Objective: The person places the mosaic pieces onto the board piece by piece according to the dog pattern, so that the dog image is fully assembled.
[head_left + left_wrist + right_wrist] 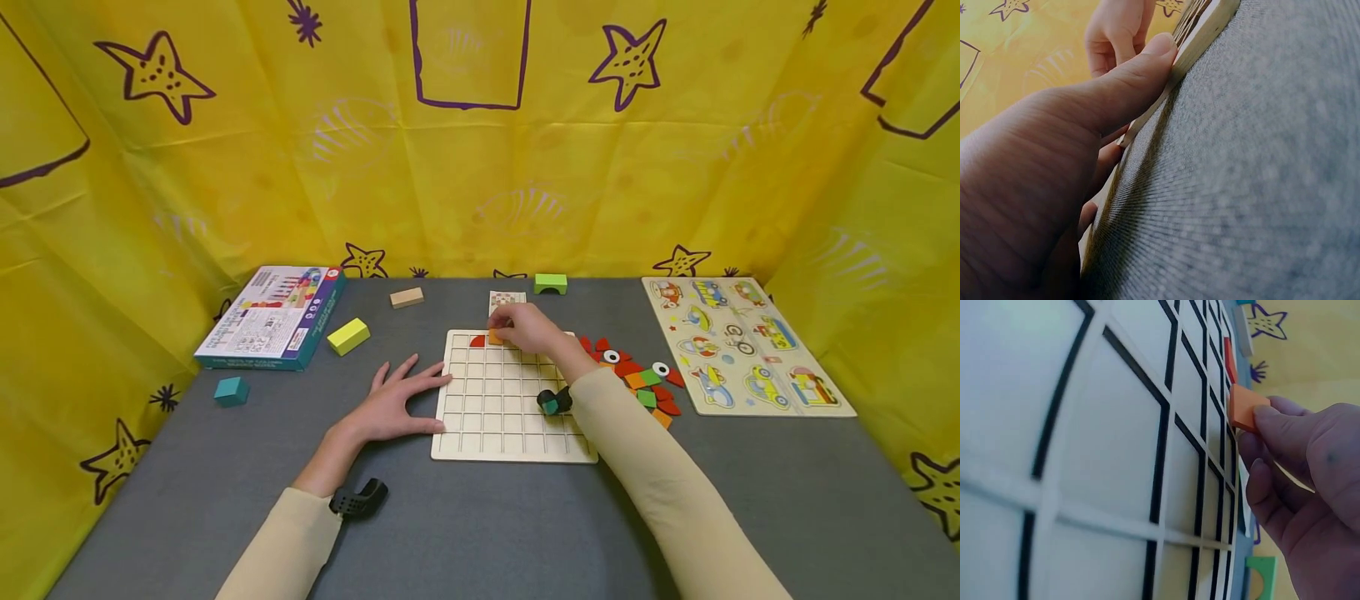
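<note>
My right hand [527,327] pinches a square orange tile [1246,407] between thumb and fingers at the far row of a wooden grid board [495,404]. Just left of that tile, a red rounded piece [477,342] lies in a cell of the same row. With fingers spread and nearly straight, my left hand [397,404] rests at the board's left edge, its thumb [1161,45] touching the rim in the left wrist view. Beyond the board, a small printed pattern card [507,297] is partly covered by my right hand.
Right of the board lies a pile of red, green and orange pieces [647,398], some with eyes. A picture puzzle board [742,346] sits farther right. At left are a box [266,321], a teal block [231,392] and a yellow block [348,337]; a green arch block [551,284] stands behind.
</note>
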Demonstrator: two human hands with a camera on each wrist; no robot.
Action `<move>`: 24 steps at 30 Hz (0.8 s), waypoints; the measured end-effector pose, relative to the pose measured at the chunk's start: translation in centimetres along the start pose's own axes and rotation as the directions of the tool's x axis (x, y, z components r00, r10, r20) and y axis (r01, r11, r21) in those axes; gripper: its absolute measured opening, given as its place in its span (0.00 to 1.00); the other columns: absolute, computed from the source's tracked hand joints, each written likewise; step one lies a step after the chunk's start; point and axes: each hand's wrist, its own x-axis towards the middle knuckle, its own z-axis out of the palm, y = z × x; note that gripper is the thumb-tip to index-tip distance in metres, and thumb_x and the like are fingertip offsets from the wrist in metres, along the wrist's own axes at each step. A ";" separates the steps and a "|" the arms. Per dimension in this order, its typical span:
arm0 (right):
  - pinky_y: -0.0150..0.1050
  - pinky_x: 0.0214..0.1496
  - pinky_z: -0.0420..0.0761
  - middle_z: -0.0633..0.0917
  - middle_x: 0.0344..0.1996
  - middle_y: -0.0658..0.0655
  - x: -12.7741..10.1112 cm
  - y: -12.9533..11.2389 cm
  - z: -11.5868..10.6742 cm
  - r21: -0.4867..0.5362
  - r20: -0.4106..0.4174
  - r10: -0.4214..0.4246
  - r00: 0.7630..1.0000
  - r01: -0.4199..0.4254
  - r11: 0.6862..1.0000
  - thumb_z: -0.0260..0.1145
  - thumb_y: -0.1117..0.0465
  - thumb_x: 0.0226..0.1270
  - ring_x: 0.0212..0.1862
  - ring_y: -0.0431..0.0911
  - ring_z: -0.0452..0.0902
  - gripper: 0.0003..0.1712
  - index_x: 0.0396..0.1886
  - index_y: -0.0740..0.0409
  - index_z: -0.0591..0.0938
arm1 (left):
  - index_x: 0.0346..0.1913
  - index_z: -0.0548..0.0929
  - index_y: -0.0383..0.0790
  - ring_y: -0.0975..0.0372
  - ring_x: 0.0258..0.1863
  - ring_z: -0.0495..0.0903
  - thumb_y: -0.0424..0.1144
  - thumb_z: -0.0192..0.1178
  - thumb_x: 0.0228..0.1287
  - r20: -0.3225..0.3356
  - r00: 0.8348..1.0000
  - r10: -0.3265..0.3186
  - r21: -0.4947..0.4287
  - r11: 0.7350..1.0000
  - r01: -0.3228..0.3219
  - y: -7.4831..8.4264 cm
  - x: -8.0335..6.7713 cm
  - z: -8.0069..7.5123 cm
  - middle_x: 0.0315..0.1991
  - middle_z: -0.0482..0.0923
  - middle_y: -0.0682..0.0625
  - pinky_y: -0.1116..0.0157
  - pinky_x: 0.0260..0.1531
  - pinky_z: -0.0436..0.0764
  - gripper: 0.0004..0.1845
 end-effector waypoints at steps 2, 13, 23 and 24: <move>0.43 0.53 0.78 0.85 0.40 0.55 0.2 -0.2 0.2 -0.015 -0.001 0.003 1.000 -0.003 1.000 0.66 0.68 0.71 0.45 0.49 0.78 0.07 0.45 0.60 0.86 | 0.75 0.71 0.55 0.44 0.79 0.39 0.66 0.69 0.56 0.006 1.000 -0.010 0.003 1.000 0.010 0.0 0.0 0.0 0.79 0.56 0.55 0.35 0.68 0.27 0.45; 0.44 0.57 0.78 0.86 0.44 0.57 0.4 -0.3 0.5 -0.049 0.052 0.041 0.998 -0.038 0.998 0.67 0.65 0.71 0.49 0.50 0.80 0.11 0.51 0.61 0.87 | 0.75 0.71 0.56 0.45 0.79 0.39 0.67 0.68 0.55 0.010 1.000 -0.019 0.007 1.000 0.018 -0.3 0.0 0.1 0.79 0.55 0.56 0.36 0.68 0.27 0.45; 0.47 0.55 0.79 0.85 0.50 0.59 -1.4 0.4 -1.1 0.026 0.054 0.034 0.998 -0.035 0.999 0.66 0.62 0.74 0.52 0.52 0.80 0.18 0.60 0.64 0.83 | 0.75 0.71 0.55 0.44 0.79 0.39 0.67 0.69 0.56 -0.003 1.000 0.001 0.003 1.000 -0.001 -0.1 0.0 0.0 0.78 0.56 0.54 0.35 0.68 0.28 0.44; 0.47 0.54 0.79 0.84 0.50 0.59 -1.7 0.6 -1.4 0.030 0.051 0.040 0.998 -0.042 0.999 0.66 0.62 0.74 0.51 0.52 0.79 0.18 0.60 0.64 0.83 | 0.75 0.71 0.55 0.44 0.79 0.39 0.67 0.69 0.56 -0.003 1.000 0.005 0.004 1.000 -0.005 -0.1 0.0 0.0 0.79 0.56 0.54 0.35 0.68 0.27 0.45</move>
